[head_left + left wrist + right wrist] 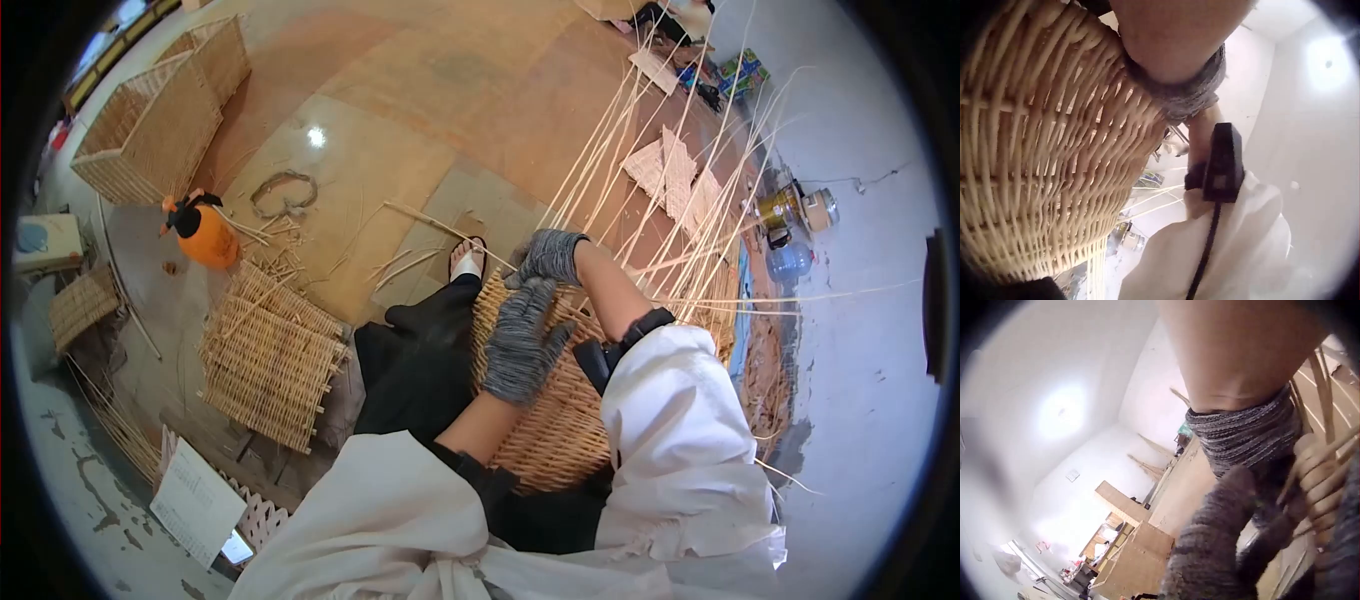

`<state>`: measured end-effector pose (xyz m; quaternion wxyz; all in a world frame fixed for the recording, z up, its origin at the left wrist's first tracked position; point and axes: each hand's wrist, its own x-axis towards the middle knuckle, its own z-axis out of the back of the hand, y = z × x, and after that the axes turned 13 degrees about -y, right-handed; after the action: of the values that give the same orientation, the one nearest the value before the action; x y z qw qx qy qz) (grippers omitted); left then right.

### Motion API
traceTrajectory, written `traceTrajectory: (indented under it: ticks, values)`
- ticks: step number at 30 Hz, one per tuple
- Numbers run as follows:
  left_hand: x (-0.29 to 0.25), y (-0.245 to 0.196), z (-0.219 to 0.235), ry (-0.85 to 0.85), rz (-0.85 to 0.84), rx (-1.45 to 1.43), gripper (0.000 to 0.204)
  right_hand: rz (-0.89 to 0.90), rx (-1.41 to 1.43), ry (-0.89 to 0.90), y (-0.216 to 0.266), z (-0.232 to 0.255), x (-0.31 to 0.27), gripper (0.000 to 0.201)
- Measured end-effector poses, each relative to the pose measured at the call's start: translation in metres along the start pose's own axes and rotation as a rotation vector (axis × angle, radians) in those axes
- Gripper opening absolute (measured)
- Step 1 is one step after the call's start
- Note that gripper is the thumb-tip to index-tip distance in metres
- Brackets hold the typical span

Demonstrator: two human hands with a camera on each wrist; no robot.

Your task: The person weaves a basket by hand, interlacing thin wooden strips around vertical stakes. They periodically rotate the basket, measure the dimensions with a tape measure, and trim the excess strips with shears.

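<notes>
A woven wicker basket piece [555,435] lies across the person's lap, with long loose cane stakes [690,190] rising from its far side. The left hand [520,340], in a grey knit glove, rests on the weave with its fingers extended toward the far corner and its thumb apart. Against those fingertips, the gloved right hand [550,258] bends its fingers at the woven edge and grips a cane strand [440,228] that sticks out to the left. In the right wrist view its fingers [1204,544] curl beside the woven edge [1325,487], partly hiding the strand.
Left of the lap stands another woven panel [270,355]. An orange spray bottle [208,235] and a coil of cane [283,193] are on the floor. A large wicker box [160,120] stands far left. Cardboard pieces [675,180] and a water jug [790,260] lie toward the right wall.
</notes>
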<state>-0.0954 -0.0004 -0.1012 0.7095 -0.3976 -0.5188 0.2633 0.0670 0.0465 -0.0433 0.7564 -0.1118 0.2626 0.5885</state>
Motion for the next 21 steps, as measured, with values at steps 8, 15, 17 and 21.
traceTrajectory:
  ticks: [8,15,17,21]
  values:
    - [0.015,-0.015,0.003,0.244,0.11,0.023,0.041,-0.14,0.134,-0.331,-0.043,0.007,-0.01,0.014]
    - [0.024,-0.015,-0.003,0.42,0.503,-0.353,0.053,-0.378,1.491,-1.162,-0.026,0.023,-0.117,0.015]
    - [0.027,-0.011,-0.005,0.457,0.558,-0.497,0.06,-0.149,0.75,-1.361,-0.014,-0.01,-0.17,0.021]
    - [0.037,-0.004,-0.005,0.594,0.559,-0.526,0.061,0.082,1.223,-1.312,-0.004,-0.13,-0.22,0.023]
